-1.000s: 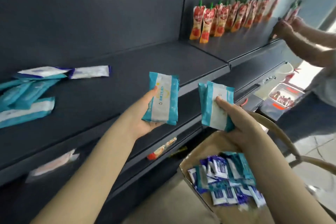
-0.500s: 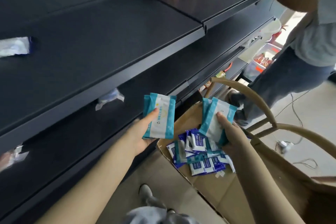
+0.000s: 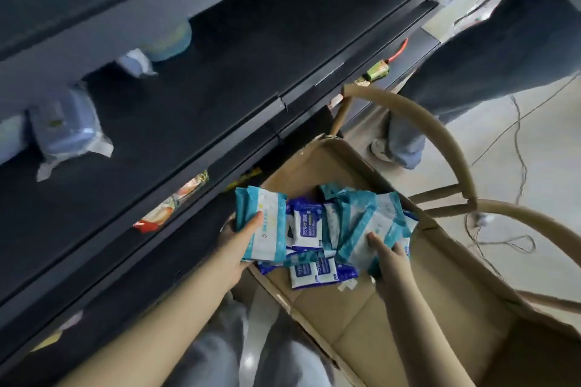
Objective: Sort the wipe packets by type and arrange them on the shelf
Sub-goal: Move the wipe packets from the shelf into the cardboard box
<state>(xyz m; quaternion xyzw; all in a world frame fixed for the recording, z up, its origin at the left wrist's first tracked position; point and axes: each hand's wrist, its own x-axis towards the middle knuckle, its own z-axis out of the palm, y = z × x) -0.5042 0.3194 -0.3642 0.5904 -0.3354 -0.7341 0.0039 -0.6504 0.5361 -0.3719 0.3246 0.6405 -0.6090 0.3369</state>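
The left hand (image 3: 234,240) grips one teal-and-white wipe packet (image 3: 262,226), thumb laid across the front face and fingers curled behind it. The packet stands roughly upright, just over the near left corner of the brown paper bag (image 3: 440,308).

The right hand (image 3: 390,261) grips a second teal packet (image 3: 367,226) in the same way, thumb on the front. More teal edges fan out behind it (whether these are also in the grip cannot be told). This packet sits inside the mouth of the bag.

Between the two hands, small blue packets (image 3: 306,226) lie loose in a heap on the bag's floor, some overlapping, with a few teal ones among them. The bag handles (image 3: 440,141) arch up on the far side.

The dark shelf (image 3: 188,122) runs diagonally along the left side, in several tiers. On a middle tier lie pale wrapped packs (image 3: 66,129), too blurred to identify. A red-and-orange pouch (image 3: 169,207) sticks out at the edge of a lower tier, and a small green item (image 3: 377,71) sits further along.

A second person's trouser leg (image 3: 503,56) stands beside the far end of the shelf, on a pale floor (image 3: 534,229). A thin cable (image 3: 518,148) trails across that floor near the bag.
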